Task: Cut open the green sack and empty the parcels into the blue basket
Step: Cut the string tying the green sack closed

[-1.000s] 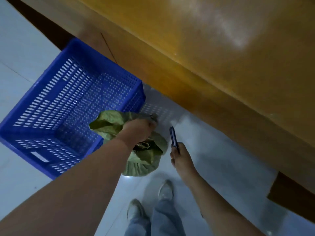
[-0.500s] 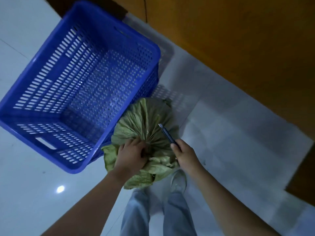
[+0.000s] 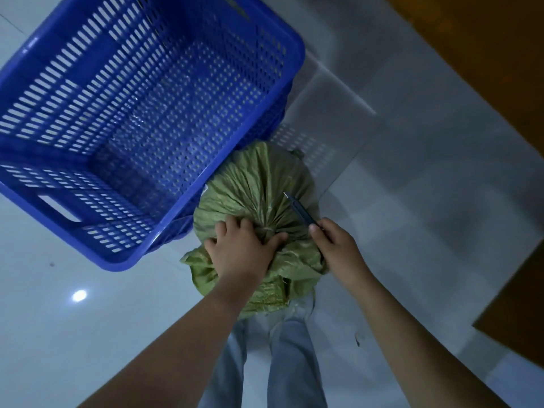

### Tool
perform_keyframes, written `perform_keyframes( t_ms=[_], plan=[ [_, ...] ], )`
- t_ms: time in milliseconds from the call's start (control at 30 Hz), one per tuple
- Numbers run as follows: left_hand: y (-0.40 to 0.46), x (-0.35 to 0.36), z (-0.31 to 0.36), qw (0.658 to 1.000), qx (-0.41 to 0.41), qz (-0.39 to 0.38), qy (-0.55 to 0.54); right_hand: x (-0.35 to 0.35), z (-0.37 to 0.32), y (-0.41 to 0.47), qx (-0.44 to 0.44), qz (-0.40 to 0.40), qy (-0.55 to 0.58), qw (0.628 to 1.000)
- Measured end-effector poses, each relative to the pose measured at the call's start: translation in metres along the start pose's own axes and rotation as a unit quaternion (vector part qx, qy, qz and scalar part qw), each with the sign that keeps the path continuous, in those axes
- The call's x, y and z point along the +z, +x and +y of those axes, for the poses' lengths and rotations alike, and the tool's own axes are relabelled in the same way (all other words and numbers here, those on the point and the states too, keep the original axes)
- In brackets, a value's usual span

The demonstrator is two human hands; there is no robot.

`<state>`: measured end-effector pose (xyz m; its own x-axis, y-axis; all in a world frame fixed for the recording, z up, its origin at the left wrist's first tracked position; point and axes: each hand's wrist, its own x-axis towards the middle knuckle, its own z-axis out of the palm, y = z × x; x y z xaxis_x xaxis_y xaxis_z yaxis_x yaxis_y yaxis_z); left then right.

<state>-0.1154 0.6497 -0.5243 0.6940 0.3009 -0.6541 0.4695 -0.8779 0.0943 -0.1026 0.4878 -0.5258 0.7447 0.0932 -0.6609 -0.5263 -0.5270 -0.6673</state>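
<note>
A green woven sack stands on the pale floor against the near right corner of the blue slotted basket. Its top is gathered and tied into a knot. My left hand grips the bunched neck of the sack just beside the knot. My right hand holds a dark utility knife, whose blade tip points up and left over the sack's gathered folds. Nothing lies inside the basket. The parcels are hidden within the sack.
An orange-brown wooden counter front runs along the upper right. A dark brown panel stands at the right edge. My legs in light jeans are directly below the sack. Pale glossy floor tiles spread to the left.
The sack came down from the basket's edge onto the floor beside the basket. My left hand shifted to grip the tied neck, and my right hand brought the knife over the sack.
</note>
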Motion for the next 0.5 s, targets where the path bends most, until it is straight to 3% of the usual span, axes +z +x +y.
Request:
perform_keyframes(
  t_ms=[233, 500],
  plan=[
    [0.002, 0.002, 0.009, 1.0, -0.004, -0.023, 0.019, -0.004, -0.006, 0.012, -0.004, 0.003, -0.032, 0.999],
    [0.007, 0.002, -0.003, 0.986, -0.019, -0.166, -0.013, 0.015, -0.015, 0.012, 0.002, -0.026, 0.004, 1.0]
  ],
)
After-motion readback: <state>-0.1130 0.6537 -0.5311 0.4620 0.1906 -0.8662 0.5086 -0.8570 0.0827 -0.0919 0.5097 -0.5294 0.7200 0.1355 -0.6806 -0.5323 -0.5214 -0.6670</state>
